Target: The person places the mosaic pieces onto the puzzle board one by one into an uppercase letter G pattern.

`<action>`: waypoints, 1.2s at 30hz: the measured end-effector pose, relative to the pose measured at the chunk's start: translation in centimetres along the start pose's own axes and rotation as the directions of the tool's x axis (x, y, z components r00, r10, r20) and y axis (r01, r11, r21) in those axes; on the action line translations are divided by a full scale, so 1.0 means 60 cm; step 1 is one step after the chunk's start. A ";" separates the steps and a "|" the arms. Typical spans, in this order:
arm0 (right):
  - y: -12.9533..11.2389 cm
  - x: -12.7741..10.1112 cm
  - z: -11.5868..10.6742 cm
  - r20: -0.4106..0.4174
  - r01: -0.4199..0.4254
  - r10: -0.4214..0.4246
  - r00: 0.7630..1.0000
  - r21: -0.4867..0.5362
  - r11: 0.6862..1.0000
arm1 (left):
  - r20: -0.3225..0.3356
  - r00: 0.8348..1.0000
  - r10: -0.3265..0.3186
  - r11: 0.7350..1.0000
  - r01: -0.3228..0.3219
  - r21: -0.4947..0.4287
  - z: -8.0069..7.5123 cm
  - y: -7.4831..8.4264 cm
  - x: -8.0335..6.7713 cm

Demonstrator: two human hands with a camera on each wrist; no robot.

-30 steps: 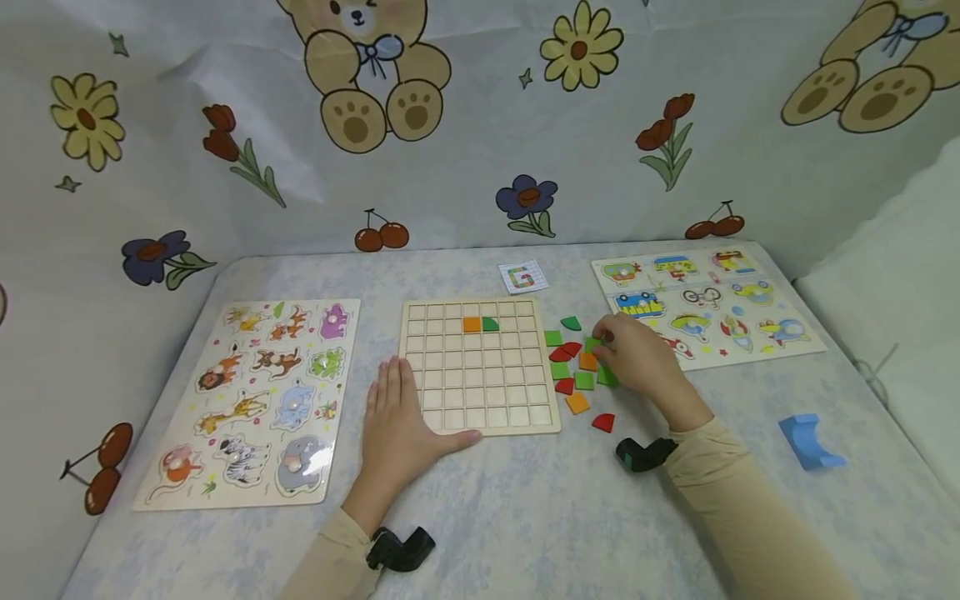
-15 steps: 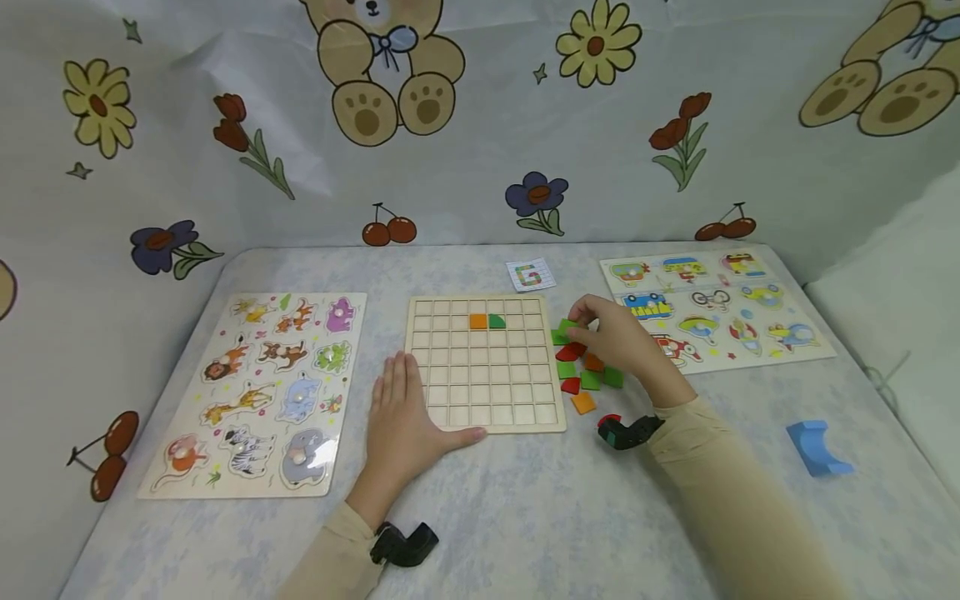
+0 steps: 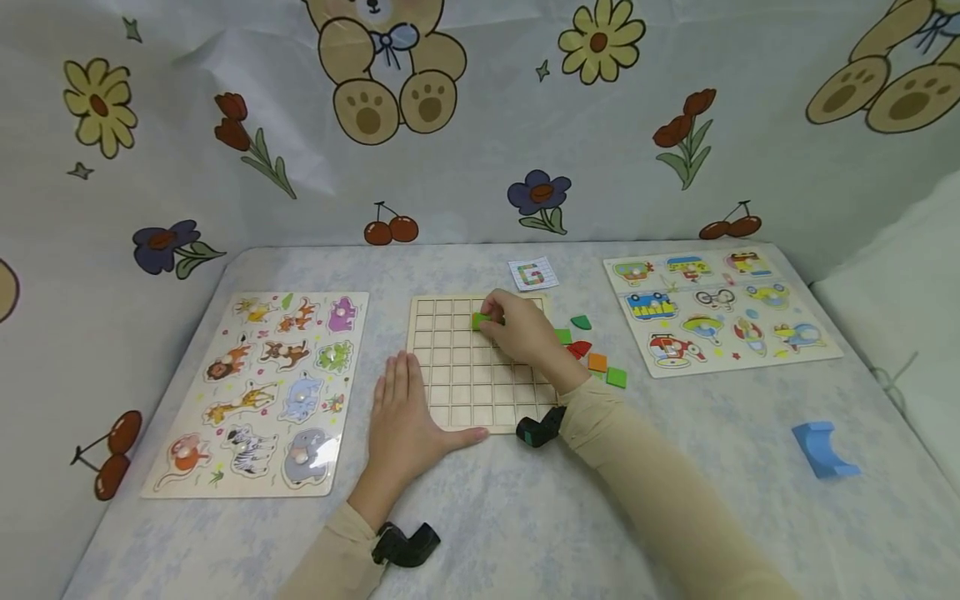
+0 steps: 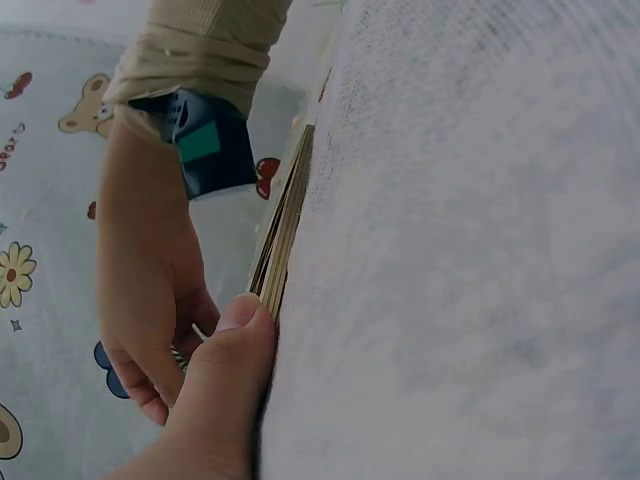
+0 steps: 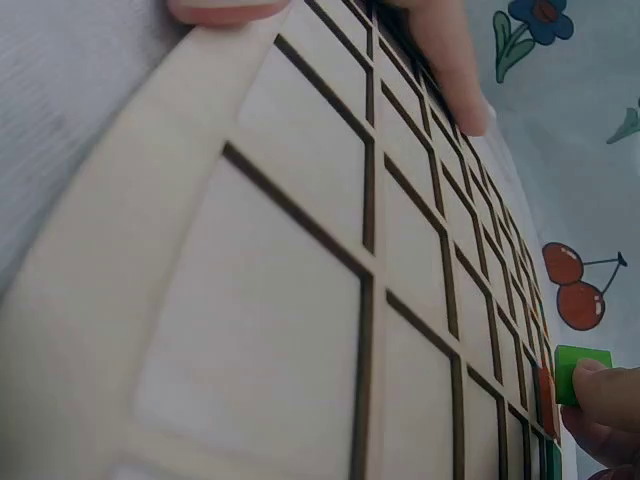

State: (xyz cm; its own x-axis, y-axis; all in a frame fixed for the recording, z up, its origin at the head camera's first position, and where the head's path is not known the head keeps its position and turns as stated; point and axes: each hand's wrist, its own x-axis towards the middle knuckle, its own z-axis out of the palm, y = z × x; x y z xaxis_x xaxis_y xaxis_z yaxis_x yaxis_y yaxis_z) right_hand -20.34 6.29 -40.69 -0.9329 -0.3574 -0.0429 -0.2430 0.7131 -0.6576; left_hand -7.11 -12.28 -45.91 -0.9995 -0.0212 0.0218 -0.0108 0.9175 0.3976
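Observation:
My right hand (image 3: 517,329) pinches a green square tile (image 3: 477,321) between thumb and fingers over the far rows of the wooden grid board (image 3: 450,371). In the right wrist view that green tile stands tilted close to an orange tile (image 5: 546,402) in the board, with a dark green piece (image 5: 553,460) beside it. My hand and the held tile cover both pieces in the head view. My left hand (image 3: 405,408) lies with straight fingers along the board's left edge, its thumb (image 4: 228,365) along the near edge.
Loose pieces lie right of the board: a dark green quarter-round (image 3: 581,322), red ones (image 3: 579,349), an orange square (image 3: 597,362) and a green square (image 3: 617,377). A pattern card (image 3: 533,273) lies behind. Animal (image 3: 262,392) and vehicle (image 3: 723,312) puzzles flank the board; a blue block (image 3: 823,450) sits right.
My right hand has picked a green square tile from the loose pieces and carried it left over the board. The left hand keeps its place at the board's edge.

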 end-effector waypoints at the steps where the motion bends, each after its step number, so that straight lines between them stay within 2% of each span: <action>1: -0.005 0.005 0.006 -0.002 0.003 -0.003 1.000 -0.006 1.000 | -0.003 1.000 0.004 1.000 -0.004 -0.001 0.000 0.000 0.000; 11: -0.027 0.037 0.041 -0.025 -0.010 0.007 1.000 -0.109 0.994 | -0.011 1.000 0.006 1.000 -0.007 -0.003 0.004 0.000 0.000; 15: -0.030 0.036 0.043 -0.014 -0.009 0.007 1.000 -0.167 0.986 | -0.016 1.000 0.008 1.000 -0.008 -0.006 0.005 -0.001 0.000; 18: -0.030 0.028 0.038 0.022 0.025 -0.021 1.000 -0.212 0.977 | -0.007 1.000 0.004 1.000 -0.004 -0.006 0.005 -0.001 -0.001; 23: -0.020 0.004 0.006 0.086 0.097 -0.080 0.993 -0.211 0.973 | 0.004 1.000 -0.003 1.000 0.003 0.000 0.003 -0.001 0.000; 28: 0.011 -0.020 -0.045 0.087 0.099 -0.082 0.993 -0.221 0.970 | 0.003 1.000 -0.008 1.000 0.008 -0.011 -0.001 0.001 0.001; 32: 0.049 -0.037 -0.086 0.085 0.059 -0.037 0.996 -0.279 0.958 | 0.008 1.000 -0.010 1.000 0.011 -0.016 -0.002 0.002 0.001; 36: 0.084 -0.049 -0.118 0.109 -0.031 0.072 0.991 -0.343 0.939 | 0.014 1.000 -0.011 1.000 0.011 -0.023 -0.003 0.003 0.000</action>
State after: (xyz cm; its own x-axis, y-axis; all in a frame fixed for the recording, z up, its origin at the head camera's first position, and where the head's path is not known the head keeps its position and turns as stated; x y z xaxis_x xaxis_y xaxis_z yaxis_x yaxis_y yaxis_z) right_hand -20.70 15.18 -38.56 -0.9134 -0.3687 -0.1724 -0.2906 0.8873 -0.3580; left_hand -7.08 -12.20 -45.69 -0.9997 -0.0253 0.0045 -0.0211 0.9078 0.4189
